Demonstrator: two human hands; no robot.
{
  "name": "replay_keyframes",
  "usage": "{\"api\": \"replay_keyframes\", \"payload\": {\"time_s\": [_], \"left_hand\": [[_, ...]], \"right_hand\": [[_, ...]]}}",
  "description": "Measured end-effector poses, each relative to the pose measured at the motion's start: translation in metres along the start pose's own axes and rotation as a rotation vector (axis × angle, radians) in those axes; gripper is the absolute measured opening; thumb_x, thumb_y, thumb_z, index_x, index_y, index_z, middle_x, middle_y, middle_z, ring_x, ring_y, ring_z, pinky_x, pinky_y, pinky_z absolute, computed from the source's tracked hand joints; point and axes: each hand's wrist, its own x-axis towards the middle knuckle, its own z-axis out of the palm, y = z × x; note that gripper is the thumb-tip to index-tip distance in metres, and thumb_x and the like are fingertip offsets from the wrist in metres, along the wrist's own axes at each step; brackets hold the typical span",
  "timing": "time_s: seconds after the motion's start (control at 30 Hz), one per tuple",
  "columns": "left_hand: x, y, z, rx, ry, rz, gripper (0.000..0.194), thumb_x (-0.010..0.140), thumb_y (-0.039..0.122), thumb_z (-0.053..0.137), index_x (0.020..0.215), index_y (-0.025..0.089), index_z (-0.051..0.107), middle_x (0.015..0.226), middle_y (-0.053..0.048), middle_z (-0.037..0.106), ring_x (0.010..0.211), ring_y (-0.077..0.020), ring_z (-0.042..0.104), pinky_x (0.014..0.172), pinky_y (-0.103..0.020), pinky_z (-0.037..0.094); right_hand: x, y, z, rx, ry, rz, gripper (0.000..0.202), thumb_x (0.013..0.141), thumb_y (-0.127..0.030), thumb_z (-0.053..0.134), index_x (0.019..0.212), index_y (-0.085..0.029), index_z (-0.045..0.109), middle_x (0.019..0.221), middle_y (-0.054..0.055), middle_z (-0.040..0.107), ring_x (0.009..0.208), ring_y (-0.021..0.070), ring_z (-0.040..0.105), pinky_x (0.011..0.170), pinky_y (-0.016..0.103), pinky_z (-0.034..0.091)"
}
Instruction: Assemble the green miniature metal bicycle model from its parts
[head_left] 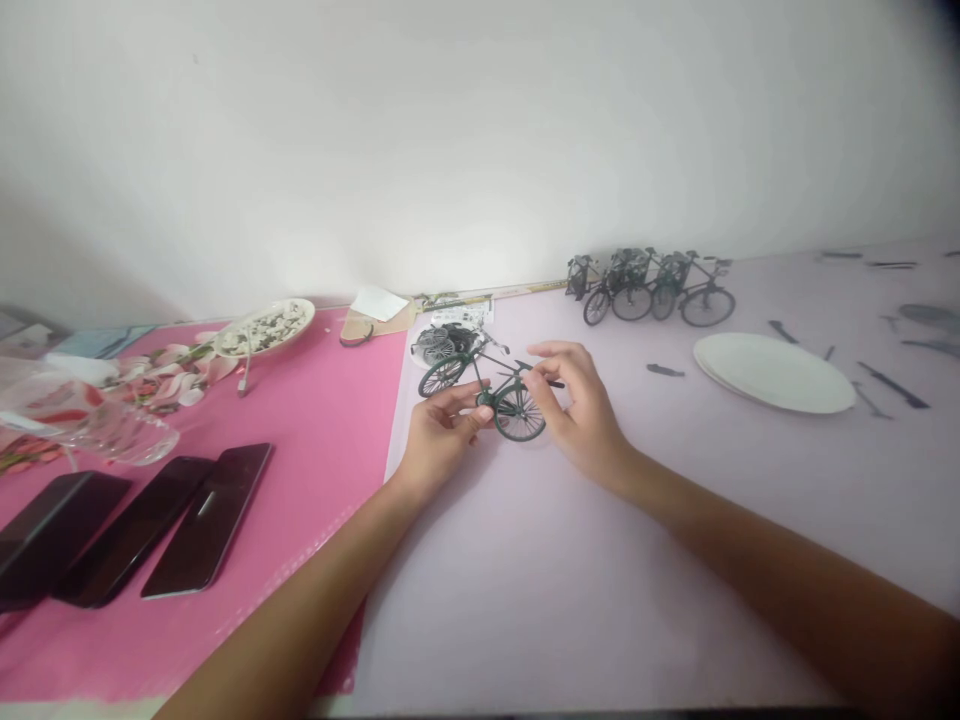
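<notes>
A small dark green model bicycle (pixel 516 412) is held above the pale lilac sheet (pixel 480 600). My left hand (pixel 442 430) pinches it low on the frame, near the pedals. At the bicycle's seat end is my right hand (pixel 577 405), its thumb and fingertips closed on a small dark part beside the rear wheel. Just behind the held bicycle, dark wheels and parts (pixel 442 343) lie on a white plate. Several finished-looking dark model bicycles (pixel 645 290) stand in a row near the wall.
White oval plates (pixel 776 373) lie at right, with loose dark parts (pixel 892 385) around them. On the pink sheet (pixel 322 430) at left are phones (pixel 210 520), a clear plastic container (pixel 90 415), artificial flowers and a dish of pebbles (pixel 266 328). A wall rises behind.
</notes>
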Motion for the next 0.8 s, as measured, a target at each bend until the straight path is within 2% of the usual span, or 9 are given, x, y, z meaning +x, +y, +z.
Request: {"api": "replay_keyframes", "payload": {"time_s": [0.1,0.2,0.37,0.67,0.8], "left_hand": [[0.000,-0.002,0.000,-0.017,0.023,-0.013,0.057,0.077,0.044,0.086,0.123,0.013,0.073,0.095,-0.010,0.077,0.075,-0.0214,0.077,0.043,-0.018,0.044],[0.000,-0.003,-0.001,-0.011,0.047,-0.019,0.056,0.077,0.044,0.087,0.122,0.013,0.073,0.096,-0.011,0.077,0.077,-0.0230,0.078,0.041,-0.018,0.042],[-0.001,0.000,0.000,0.034,0.106,-0.008,0.052,0.079,0.040,0.086,0.122,0.013,0.073,0.100,-0.012,0.077,0.076,-0.0231,0.078,0.039,-0.017,0.040],[-0.002,-0.001,0.000,0.109,0.127,0.005,0.048,0.081,0.042,0.084,0.120,0.014,0.074,0.111,-0.014,0.078,0.074,-0.0215,0.077,0.040,-0.019,0.042],[-0.003,0.000,0.000,0.143,0.138,0.022,0.048,0.081,0.041,0.083,0.121,0.015,0.074,0.115,-0.013,0.078,0.076,-0.0222,0.077,0.038,-0.019,0.041]], "right_hand": [[0.006,-0.002,-0.006,-0.054,0.037,-0.094,0.004,0.100,-0.022,0.061,0.097,-0.024,0.061,0.109,0.010,0.065,0.109,0.0263,0.061,0.087,0.044,0.053],[0.011,-0.003,-0.013,-0.092,0.007,-0.237,0.009,0.097,-0.018,0.066,0.102,-0.025,0.062,0.095,0.006,0.065,0.094,0.0241,0.062,0.082,0.043,0.052],[0.014,-0.007,-0.018,-0.225,-0.071,-0.434,0.018,0.094,-0.014,0.070,0.107,-0.026,0.065,0.092,0.006,0.065,0.089,0.0239,0.060,0.080,0.042,0.050],[0.013,-0.012,-0.018,-0.278,-0.143,-0.510,0.020,0.094,-0.007,0.067,0.103,-0.024,0.068,0.088,0.005,0.062,0.085,0.0218,0.055,0.076,0.037,0.051],[0.011,-0.013,-0.020,-0.324,-0.201,-0.538,0.023,0.095,-0.005,0.063,0.108,-0.024,0.067,0.090,0.006,0.062,0.087,0.0219,0.055,0.078,0.038,0.051]]}}
